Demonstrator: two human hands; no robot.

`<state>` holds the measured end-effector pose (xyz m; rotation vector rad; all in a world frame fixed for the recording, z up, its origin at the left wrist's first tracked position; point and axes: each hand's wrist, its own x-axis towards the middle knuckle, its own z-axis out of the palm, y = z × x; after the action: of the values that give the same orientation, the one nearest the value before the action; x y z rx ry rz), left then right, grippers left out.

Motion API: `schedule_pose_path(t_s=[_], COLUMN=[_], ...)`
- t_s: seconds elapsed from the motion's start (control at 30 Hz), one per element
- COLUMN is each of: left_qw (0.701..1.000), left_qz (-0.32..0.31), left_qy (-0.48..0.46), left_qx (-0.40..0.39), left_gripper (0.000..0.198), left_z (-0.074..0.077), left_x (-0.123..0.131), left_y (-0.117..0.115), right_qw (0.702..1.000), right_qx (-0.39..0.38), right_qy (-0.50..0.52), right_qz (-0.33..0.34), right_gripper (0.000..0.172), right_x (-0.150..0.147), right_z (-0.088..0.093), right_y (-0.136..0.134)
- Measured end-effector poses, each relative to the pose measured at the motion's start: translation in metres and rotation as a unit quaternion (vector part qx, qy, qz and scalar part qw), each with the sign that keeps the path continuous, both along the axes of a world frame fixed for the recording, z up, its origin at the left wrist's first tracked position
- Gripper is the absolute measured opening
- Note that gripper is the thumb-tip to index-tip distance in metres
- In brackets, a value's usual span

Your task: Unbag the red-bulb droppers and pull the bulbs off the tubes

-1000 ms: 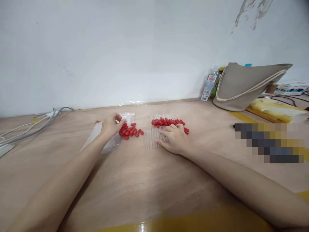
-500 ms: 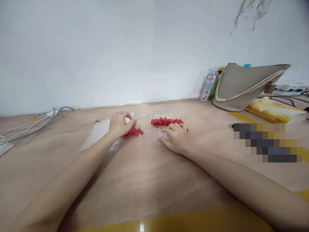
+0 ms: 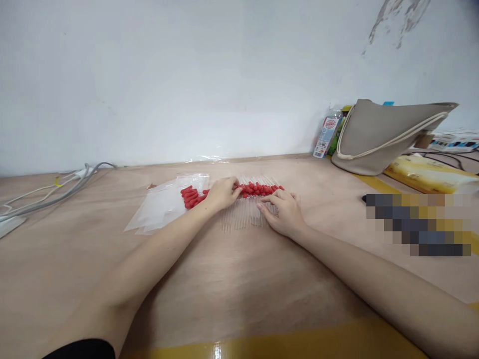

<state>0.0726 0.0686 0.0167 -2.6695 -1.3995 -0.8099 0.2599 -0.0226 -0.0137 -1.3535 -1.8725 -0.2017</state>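
Clear thin glass tubes [image 3: 239,217] lie side by side in a row in front of me. Behind them is a second row of tubes capped with red rubber bulbs [image 3: 258,189]. At the left end of these bulbs my left hand [image 3: 222,194] has its fingertips closed together; what they pinch is too small to make out. Loose red rubber bulbs [image 3: 190,196] lie left of that hand, on and beside flat translucent plastic bags [image 3: 159,204]. My right hand [image 3: 286,213] rests at the right side of the clear tubes, thumb and forefinger closed around a tube's upper end.
Against the wall at the right stand a bottle [image 3: 326,137] and a grey drawstring bag [image 3: 389,134]. A yellow tissue pack [image 3: 422,172] and a pixelated dark object [image 3: 415,224] lie nearer. Cables [image 3: 75,184] run along the left. Yellow tape [image 3: 262,341] crosses the table's near side.
My left hand has moved right, from the loose bulbs to the left end of the capped row, uncovering the bulbs and bags. My right hand has shifted slightly right.
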Motion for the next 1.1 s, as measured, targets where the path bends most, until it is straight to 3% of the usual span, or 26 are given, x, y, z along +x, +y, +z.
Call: schedule_pose_path(t_s=[0.2,0.33,0.5,0.77,1.0,1.1], left_qw=[0.986,0.978,0.975,0.975,0.977,0.976], left_qz=[0.04,-0.014,-0.101,-0.154,-0.191,-0.195], left_qy=[-0.145,-0.204,-0.196,-0.16,-0.074,-0.038], left_qx=[0.066,0.047,0.016,0.026,0.065,0.09], left_gripper=[0.014,0.015,0.016,0.014,0.03,0.019], left_z=[0.002,-0.009,-0.023,-0.025,-0.018,-0.02], left_x=[-0.021,-0.044,-0.056,-0.052,-0.035,-0.024], left_y=[-0.026,-0.057,-0.078,-0.081,-0.088,-0.086], right_qw=[0.999,0.997,0.994,0.982,0.978,0.973], right_qx=[0.001,0.031,0.072,0.05,0.041,0.049], right_qy=[0.033,0.06,0.023,-0.107,-0.153,-0.156], right_qz=[0.001,0.045,0.082,0.145,0.139,0.162], right_gripper=[0.019,0.034,0.052,0.028,0.033,0.033], right_x=[0.001,0.001,0.0,-0.003,-0.008,-0.008], right_z=[0.0,0.0,0.0,0.001,0.001,0.001], right_y=[0.0,0.0,-0.001,-0.005,-0.006,-0.006])
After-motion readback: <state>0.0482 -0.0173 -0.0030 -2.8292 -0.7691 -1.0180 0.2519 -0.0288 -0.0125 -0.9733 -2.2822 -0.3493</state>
